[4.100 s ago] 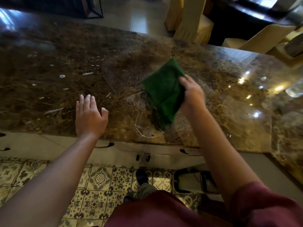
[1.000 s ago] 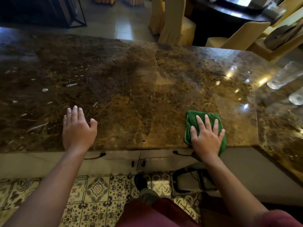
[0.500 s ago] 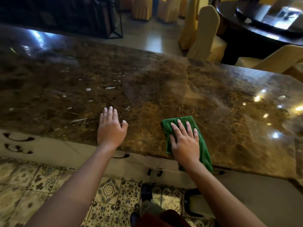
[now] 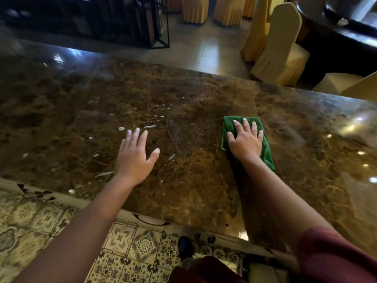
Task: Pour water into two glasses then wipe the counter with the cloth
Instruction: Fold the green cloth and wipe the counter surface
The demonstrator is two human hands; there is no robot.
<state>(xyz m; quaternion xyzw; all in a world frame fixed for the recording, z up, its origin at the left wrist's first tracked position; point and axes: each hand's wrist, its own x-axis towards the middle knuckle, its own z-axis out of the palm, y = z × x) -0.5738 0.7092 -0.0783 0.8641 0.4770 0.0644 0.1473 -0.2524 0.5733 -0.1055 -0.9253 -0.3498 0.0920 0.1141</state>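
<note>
A green cloth (image 4: 266, 154) lies flat on the brown marble counter (image 4: 193, 193), right of centre. My right hand (image 4: 245, 139) presses down on it with the palm flat and the fingers spread, covering most of it. To the left of the cloth, my left hand (image 4: 135, 158) rests flat on the bare marble with nothing in it. White water drops and streaks (image 4: 150, 126) dot the counter just beyond and to the left of my left hand. No glasses are in view.
Beyond the counter's far edge stand yellow-covered chairs (image 4: 279, 48), a dark table (image 4: 336, 37) at the top right and a black metal frame (image 4: 161, 23). Patterned floor tiles (image 4: 132, 246) lie below the near edge.
My right hand has slid the cloth left along the front edge, then away from me toward the counter's middle. My left hand stayed flat on the marble. The view swung left.
</note>
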